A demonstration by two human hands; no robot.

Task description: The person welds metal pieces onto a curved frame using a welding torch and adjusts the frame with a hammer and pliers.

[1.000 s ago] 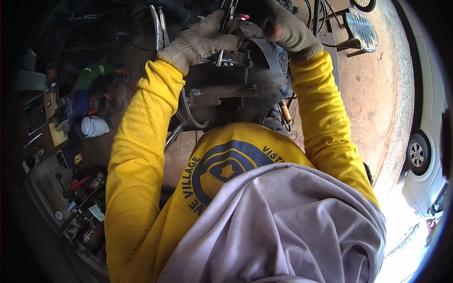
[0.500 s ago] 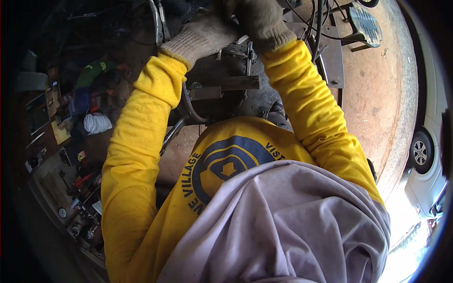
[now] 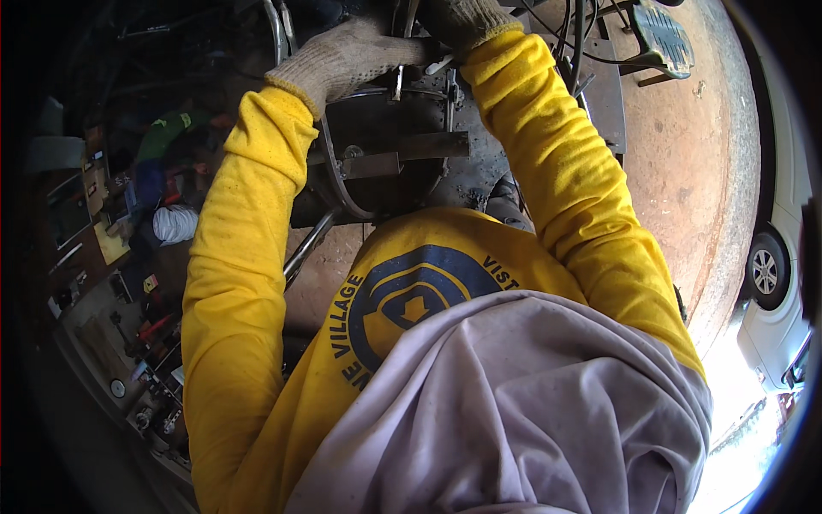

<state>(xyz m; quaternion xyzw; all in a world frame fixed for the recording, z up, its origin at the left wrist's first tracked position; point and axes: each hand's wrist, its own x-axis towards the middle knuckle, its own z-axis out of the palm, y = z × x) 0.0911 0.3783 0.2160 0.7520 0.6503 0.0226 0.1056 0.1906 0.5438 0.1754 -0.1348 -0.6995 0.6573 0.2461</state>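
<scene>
gripping at top of frame: gloved left hand (image 3: 342,58) fingers curled round a thin metal rod (image 3: 399,60) on the dark machine frame (image 3: 385,154); right hand (image 3: 467,19) partly cut off, grip can't tell.

A round dark-blue emblem (image 3: 409,310) sits on the yellow shirt's front.

Reddish-brown dirt floor (image 3: 685,197) is filling the right of the frame, with harsh daylight glaring at the lower right edge. A white car (image 3: 783,291) is sitting at the far right, one wheel showing. Along the left, a dim, cluttered workbench (image 3: 111,343) is carrying small tools and a white cloth bundle (image 3: 174,224); shadow is covering the upper left.
</scene>
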